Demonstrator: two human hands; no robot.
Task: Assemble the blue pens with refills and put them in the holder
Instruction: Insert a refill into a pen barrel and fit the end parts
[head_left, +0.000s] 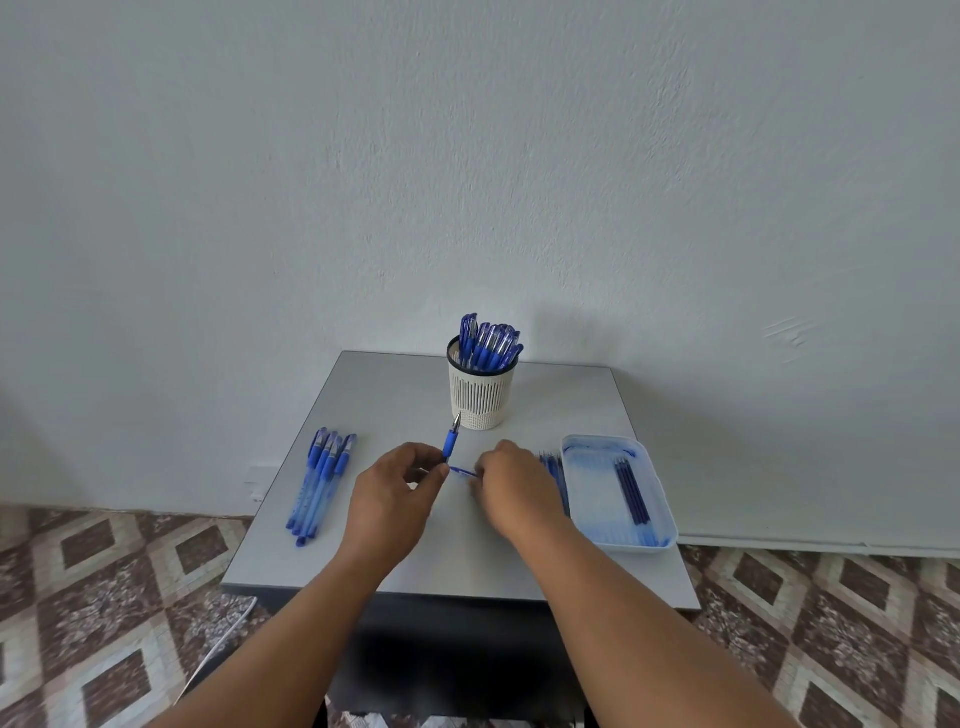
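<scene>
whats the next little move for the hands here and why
Probably bring the two pieces together: the left hand holds a pen front section, tip pointing up, and the right hand pinches a thin blue piece pointing toward it, still apart. The holder already has finished pens, so joining comes before dropping it in.

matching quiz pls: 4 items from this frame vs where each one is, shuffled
1. pen holder
2. loose pens
3. refills
4. pen with bare tip

A. in the left hand
B. in the tray
C. far middle of the table
D. table's left side

Pairs: 1-C, 2-D, 3-B, 4-A
</scene>
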